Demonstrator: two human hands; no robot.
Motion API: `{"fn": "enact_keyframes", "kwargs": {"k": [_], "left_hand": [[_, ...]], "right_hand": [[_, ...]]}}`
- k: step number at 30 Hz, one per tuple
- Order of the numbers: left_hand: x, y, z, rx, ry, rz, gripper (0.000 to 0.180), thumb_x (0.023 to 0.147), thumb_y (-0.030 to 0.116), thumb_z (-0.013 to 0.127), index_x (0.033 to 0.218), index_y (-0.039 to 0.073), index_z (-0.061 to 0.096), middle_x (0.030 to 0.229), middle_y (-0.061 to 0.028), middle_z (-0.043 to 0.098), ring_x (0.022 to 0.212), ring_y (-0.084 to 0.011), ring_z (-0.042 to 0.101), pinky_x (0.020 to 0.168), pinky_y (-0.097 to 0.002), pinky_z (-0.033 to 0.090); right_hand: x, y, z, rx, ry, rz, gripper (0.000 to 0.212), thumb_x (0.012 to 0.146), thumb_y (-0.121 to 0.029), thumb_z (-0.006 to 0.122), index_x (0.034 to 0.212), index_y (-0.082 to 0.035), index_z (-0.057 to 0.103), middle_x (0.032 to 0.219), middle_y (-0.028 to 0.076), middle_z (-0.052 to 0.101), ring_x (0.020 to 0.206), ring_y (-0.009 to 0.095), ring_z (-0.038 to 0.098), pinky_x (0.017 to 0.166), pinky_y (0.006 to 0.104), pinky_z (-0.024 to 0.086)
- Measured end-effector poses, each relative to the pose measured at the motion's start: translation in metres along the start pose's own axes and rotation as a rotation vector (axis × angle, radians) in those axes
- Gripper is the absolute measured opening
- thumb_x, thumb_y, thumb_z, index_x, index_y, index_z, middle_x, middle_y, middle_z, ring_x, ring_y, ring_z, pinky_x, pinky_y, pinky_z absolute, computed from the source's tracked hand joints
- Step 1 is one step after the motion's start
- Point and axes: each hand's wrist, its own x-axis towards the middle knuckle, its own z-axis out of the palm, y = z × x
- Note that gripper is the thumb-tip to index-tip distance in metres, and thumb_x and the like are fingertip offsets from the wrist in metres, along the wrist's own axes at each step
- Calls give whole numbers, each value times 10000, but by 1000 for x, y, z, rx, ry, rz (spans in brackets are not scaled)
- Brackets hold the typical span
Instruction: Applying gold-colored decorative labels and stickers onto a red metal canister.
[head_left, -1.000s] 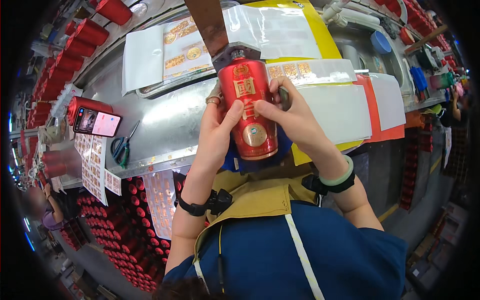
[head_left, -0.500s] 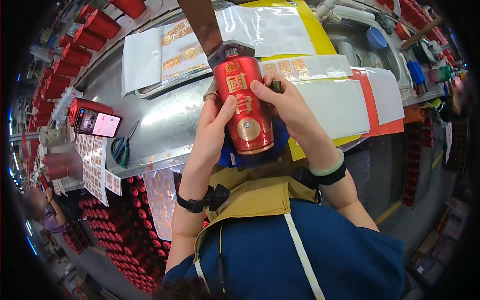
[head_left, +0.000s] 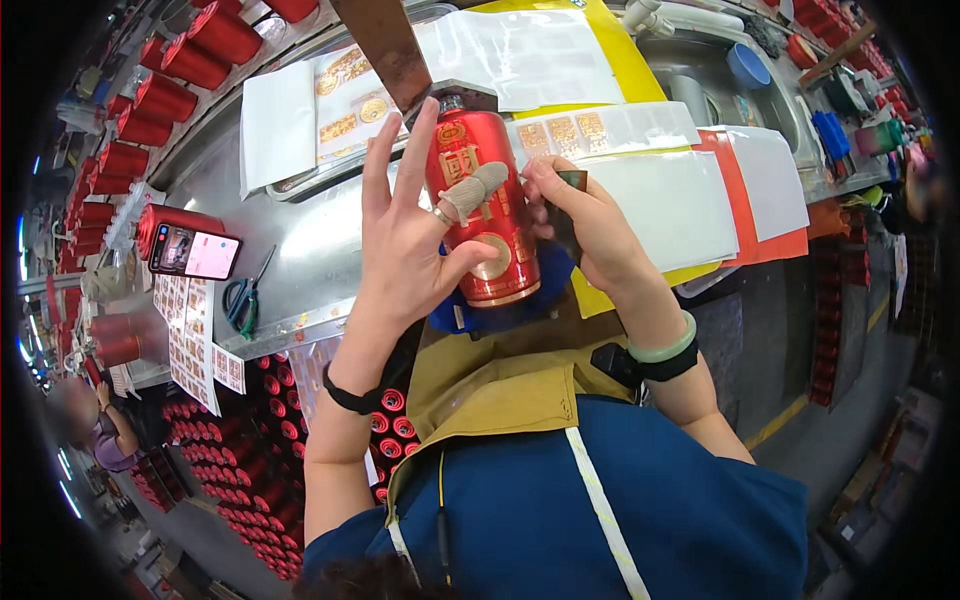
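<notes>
Head view: red bottle (head_left: 507, 228) lay tilted, gold-lettered front up, in front of the wearer; neck end at the metal bracket (head_left: 482, 96), base end over a blue support (head_left: 553, 292). L hand (head_left: 405, 240) was unclenched, fingers spread, not wrapped round the bottle; index w/ cloth cot (head_left: 476, 190) lay across the front, thumb tip by the gold disc. Light contact poss., couldn't tell for sure. R hand (head_left: 590, 225) was closed round a dark tool (head_left: 572, 181), thumb + index pinched at the bottle's R edge; whether the tips pinched anything thin, too small to tell.

Step in hand, my read: working gold decoration on the front, prob. pressing or adjusting w/ the cot finger. Next move would call for light, even fingertip pressure + bottle kept steady vs. bracket, tool edge kept off the finish.

Nearby: gold label strip (head_left: 565, 131) just beyond R hand, white sheets (head_left: 640, 205) to its R. Phone (head_left: 195, 250) and scissors (head_left: 241, 303) on the metal bench (head_left: 310, 255), well L of the bottle. More red bottles (head_left: 245, 480) stood below, L side.
</notes>
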Motion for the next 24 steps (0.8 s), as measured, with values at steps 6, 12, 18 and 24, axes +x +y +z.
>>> {"fn": "enact_keyframes", "kwargs": {"k": [6,12,18,24], "left_hand": [[-2,1,-11,110,-147,185,736,844,827,451,1198,271,779,1656,-144,297,1520,-433,190,1219,-585,221],[8,-6,-15,162,-103,164,734,835,831,448,1226,295,761,1649,-139,312,1519,-427,196,1218,-607,210],[2,-9,-15,127,-226,255,741,853,846,398,1242,324,752,1634,-104,360,1503,-424,240,1206,-599,235],[13,-42,-14,119,-49,88,674,847,707,537,1328,266,707,1592,-133,411,1428,-414,368,1142,-519,375]], "right_hand": [[-5,-2,-13,64,-50,41,226,1079,-301,547,1102,-83,603,897,-26,560,773,74,512,677,248,439],[-11,-5,-11,13,16,-1,284,1061,-357,577,1079,-75,605,827,-34,523,732,57,486,640,237,414],[-13,-9,-9,25,-36,22,308,1014,-361,662,1098,-68,614,847,-37,531,745,49,460,654,229,393],[-15,-22,-15,-286,-53,-77,416,996,-340,696,1242,-18,604,972,-23,587,852,52,475,773,217,400]]}}
